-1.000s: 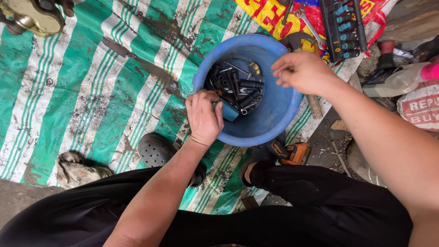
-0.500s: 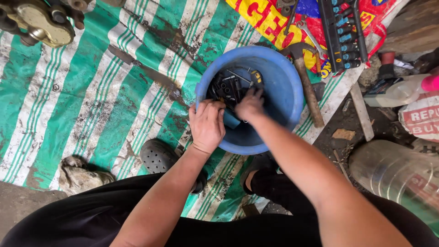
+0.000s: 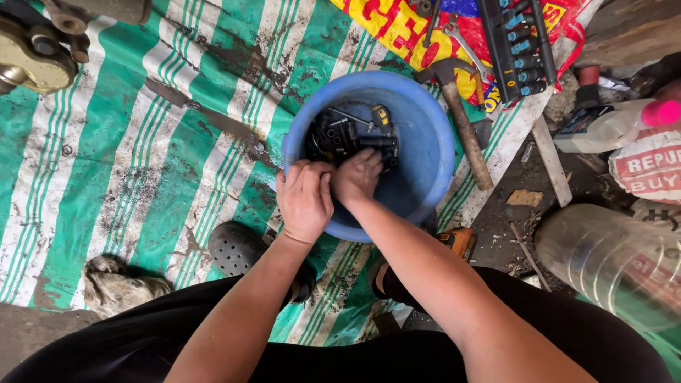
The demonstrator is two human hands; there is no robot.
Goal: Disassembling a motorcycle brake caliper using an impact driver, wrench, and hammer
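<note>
We see a green-and-white striped tarp (image 3: pixel 128 177) on the ground, with a blue bucket (image 3: pixel 425 142) toward one o'clock. Our left hand (image 3: pixel 305 198), fingers curled, grips the bucket's near rim at seven o'clock. Our right hand (image 3: pixel 358 176) reaches inside, fingers bent among dark metal parts (image 3: pixel 340 131); its exact hold we cannot tell. A hammer (image 3: pixel 461 120) lies at three o'clock of the bucket.

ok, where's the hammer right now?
In the head view the hammer lies on the ground right of the blue bucket, its head by the bucket's upper right rim, its handle running down-right, just below the socket rail.
</note>
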